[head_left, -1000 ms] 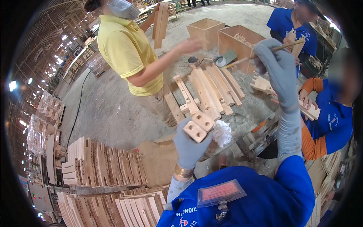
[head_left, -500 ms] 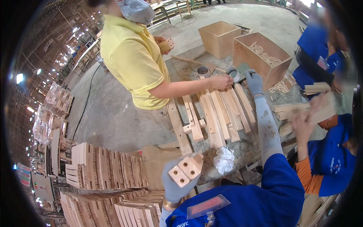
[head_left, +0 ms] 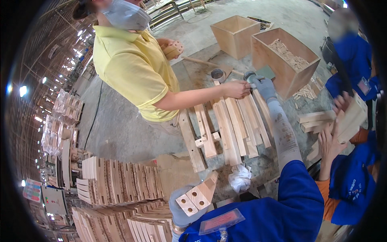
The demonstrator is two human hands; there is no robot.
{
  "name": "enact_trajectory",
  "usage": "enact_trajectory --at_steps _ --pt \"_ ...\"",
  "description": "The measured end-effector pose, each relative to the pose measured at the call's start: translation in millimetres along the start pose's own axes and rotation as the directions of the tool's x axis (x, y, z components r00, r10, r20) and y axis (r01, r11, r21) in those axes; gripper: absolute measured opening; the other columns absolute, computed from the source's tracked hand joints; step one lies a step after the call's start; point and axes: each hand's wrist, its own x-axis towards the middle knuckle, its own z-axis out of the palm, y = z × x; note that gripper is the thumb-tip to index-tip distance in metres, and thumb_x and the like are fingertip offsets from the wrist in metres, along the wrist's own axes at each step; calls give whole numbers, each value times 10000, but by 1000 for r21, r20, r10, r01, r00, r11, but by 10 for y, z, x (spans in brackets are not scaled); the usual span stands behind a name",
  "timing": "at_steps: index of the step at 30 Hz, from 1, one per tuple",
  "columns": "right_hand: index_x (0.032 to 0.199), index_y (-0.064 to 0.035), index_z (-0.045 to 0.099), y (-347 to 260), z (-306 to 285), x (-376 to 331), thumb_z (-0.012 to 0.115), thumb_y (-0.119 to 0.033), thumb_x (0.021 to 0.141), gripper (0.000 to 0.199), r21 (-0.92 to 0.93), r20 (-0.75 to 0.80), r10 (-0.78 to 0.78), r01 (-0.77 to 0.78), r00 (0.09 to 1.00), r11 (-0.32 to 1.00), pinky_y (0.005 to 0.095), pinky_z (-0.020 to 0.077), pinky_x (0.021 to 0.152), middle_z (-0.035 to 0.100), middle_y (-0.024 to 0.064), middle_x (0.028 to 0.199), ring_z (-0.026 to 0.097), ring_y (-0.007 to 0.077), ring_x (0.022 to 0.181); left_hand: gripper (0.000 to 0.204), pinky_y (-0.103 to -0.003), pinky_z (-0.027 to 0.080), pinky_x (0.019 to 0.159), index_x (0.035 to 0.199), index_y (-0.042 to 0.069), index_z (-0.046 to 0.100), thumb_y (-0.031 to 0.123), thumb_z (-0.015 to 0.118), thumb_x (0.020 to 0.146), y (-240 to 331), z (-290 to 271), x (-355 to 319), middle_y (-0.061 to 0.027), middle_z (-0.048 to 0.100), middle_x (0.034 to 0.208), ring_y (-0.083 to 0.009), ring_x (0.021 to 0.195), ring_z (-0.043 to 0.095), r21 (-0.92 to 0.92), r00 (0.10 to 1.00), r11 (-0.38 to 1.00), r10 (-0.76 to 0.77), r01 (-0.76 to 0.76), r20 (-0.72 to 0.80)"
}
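Observation:
My left hand [head_left: 179,209], in a grey glove, grips a pair of wooden pieces [head_left: 198,198] whose square ends, drilled with dark round holes, face up. Stretched forward, my right hand [head_left: 264,88], gloved too, is closed at a small round pot [head_left: 250,76]. Whatever its fingers pinch is too small to make out. Right beside it a co-worker's bare hand [head_left: 238,89] also reaches to the pot over a row of wooden bars [head_left: 229,125]. A second round pot [head_left: 217,75] stands to the left.
A plywood box of dowels [head_left: 288,58] and another plywood box [head_left: 235,38] stand at the back. Crumpled white paper [head_left: 240,178] lies near me. Stacked wooden parts [head_left: 121,179] fill the lower left. A person in blue [head_left: 350,185] handles wood on the right.
My right hand has moved left to the pot, close to the co-worker's hand. My left hand still holds the wooden pieces, slightly lower in view. The person at right has shifted a board.

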Motion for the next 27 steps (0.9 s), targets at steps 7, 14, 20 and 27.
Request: enact_trajectory --at_steps 7,14,20,27 --pt "835 -10 642 -94 -236 -114 592 -214 805 212 645 -96 328 -192 940 740 292 422 486 638 97 744 583 183 571 615 -317 488 720 1042 16 486 112 831 542 71 36 12 -110 584 966 -202 839 597 -181 998 982 37 -45 -47" --pt "822 -43 575 -402 -802 -337 602 -196 842 157 985 94 603 -160 792 58 188 322 375 561 19 635 458 74 450 589 -303 493 710 1053 9 511 118 824 566 187 -36 57 -99 595 941 -179 824 598 -25 996 996 83 -84 -39" --pt "820 -49 553 -1270 -1764 -877 575 -260 870 219 997 76 367 -71 927 -29 158 292 378 546 15 617 429 29 446 513 -287 505 690 1019 11 530 145 801 605 319 85 211 -107 625 912 -159 807 621 -83 993 994 59 -68 -103" --pt "714 -30 537 -3117 -2731 -2026 503 -152 874 204 837 -12 14 3 1000 547 168 292 379 504 -1 552 428 19 445 542 -283 503 699 1036 10 468 136 790 619 222 176 201 -97 621 900 -136 796 610 -141 988 981 123 -136 -93"
